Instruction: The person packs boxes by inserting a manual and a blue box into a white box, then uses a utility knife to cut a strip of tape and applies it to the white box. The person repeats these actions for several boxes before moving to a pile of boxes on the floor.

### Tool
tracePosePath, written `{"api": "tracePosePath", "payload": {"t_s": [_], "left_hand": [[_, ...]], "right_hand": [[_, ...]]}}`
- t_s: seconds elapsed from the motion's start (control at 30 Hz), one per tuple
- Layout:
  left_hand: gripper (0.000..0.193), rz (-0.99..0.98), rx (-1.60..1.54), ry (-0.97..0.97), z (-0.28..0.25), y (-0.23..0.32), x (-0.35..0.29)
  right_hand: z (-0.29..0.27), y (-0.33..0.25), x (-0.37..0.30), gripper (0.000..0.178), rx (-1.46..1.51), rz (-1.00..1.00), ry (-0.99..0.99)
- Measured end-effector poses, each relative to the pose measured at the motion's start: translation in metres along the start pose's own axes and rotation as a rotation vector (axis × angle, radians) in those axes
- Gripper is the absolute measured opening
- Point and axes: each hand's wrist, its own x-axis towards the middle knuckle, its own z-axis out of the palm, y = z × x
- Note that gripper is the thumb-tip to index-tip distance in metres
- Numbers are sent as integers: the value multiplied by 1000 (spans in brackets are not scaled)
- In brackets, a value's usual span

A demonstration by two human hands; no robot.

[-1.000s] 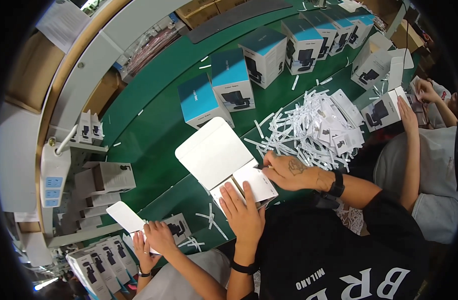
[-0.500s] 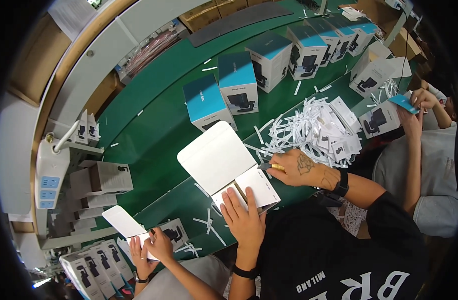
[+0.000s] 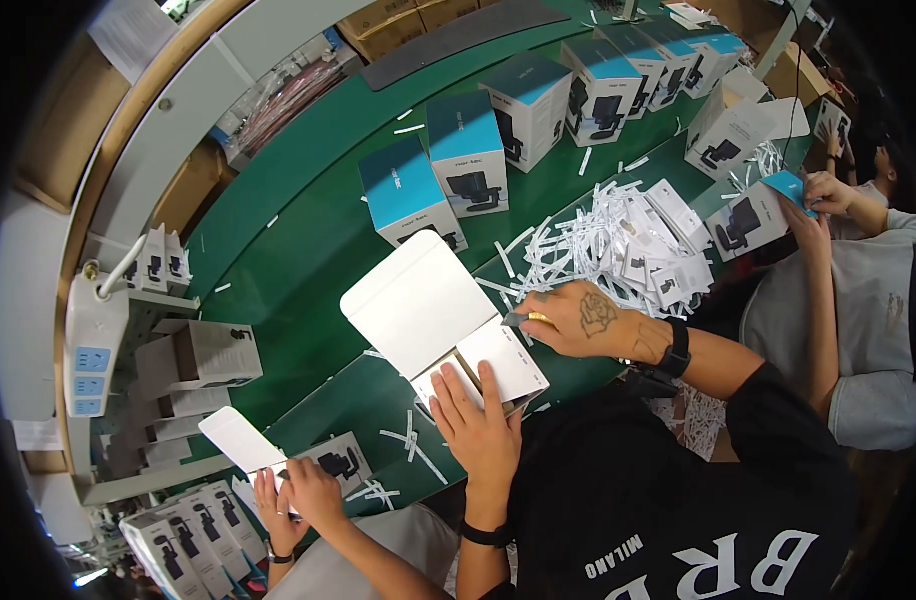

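Observation:
My left hand lies with fingers stretched out over the inner flaps of a white carton, which tilts toward me. The carton's wide white lid stands folded back on the far side. My right hand is closed around a small cutter with a yellow handle. Its grey tip is at the corner where the lid meets the right flap; whether it touches cannot be told. A narrow gap shows between the two inner flaps.
A heap of white paper strips and small printed packets lies beyond my right hand. Several teal-topped boxes form a row across the green table. Co-workers' hands handle boxes at left and right.
The whole view has shifted slightly. Both my hands, the cutter and the carton keep nearly the same arrangement. At far right, another person's hand with a printed white box has come into view.

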Motion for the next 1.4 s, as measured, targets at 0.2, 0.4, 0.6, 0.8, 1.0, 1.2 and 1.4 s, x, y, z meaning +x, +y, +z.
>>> {"api": "tracePosePath", "payload": {"t_s": [0.2, 0.4, 0.6, 0.8, 1.0, 1.2, 1.4], "left_hand": [[91, -5, -13, -16, -2, 2, 0], [84, -7, -1, -22, -2, 1, 0], [83, -3, 5, -32, -1, 0, 2], [91, -24, 19, -59, -7, 1, 1], [90, 7, -78, -7, 2, 9, 8], [85, -22, -28, -13, -5, 5, 1], [64, 48, -107, 189, 8, -9, -10]], "right_hand": [[15, 7, -5, 18, -30, -72, 143], [11, 11, -9, 18, -31, -109, 84], [16, 7, -23, 19, -3, -78, 40], [26, 4, -36, 21, 51, -204, 21], [-2, -6, -31, 22, -50, -186, -108], [-9, 16, -27, 28, 441, -16, 80], [-9, -4, -12, 12, 58, 171, 81]]}}
